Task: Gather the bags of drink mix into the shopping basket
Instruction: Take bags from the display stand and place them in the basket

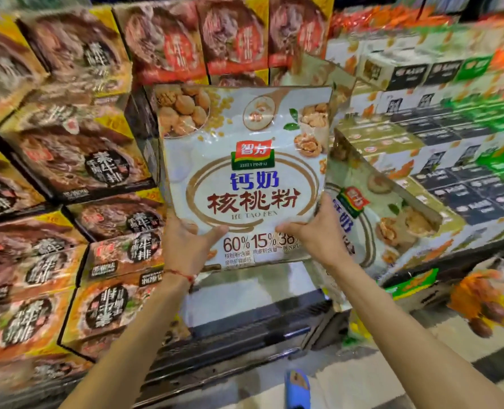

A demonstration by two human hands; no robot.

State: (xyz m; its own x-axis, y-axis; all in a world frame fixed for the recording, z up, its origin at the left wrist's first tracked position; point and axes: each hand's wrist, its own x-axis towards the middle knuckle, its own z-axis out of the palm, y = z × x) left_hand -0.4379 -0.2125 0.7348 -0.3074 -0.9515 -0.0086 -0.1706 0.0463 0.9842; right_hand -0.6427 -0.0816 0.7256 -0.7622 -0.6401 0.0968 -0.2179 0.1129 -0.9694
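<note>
Two bare forearms are reaching up from the bottom edge, w/ a blue slipper [297, 389] showing below them on the pale floor [363, 376]. Open floor is lying btwn the person and the dark shelf base [245, 329]; room to move is tight, w/ stacks closing in on both sides.

L side: brown-and-yellow cardboard boxes w/ meat pictures [77, 149] are stacking up in tilted tiers, blurred. R side: white, black and green cartons [439, 137] are filling the display, also blurred. An open-cut cardboard display box w/ walnut print [392, 219] is sitting just beside the held bag, on its R; contents can't be made out. No basket is showing.

Left hand [187, 246], w/ a red string bracelet [180, 274] on the wrist, is gripping the lower L corner of the white glossy plastic bag of walnut drink powder [245, 172], thumb across the front. Right hand [318, 231] is clamping the lower R corner the same way, fingers wrapping behind. Bag is being held upright, front facing the camera, at frame centre, in front of the shelves.
</note>
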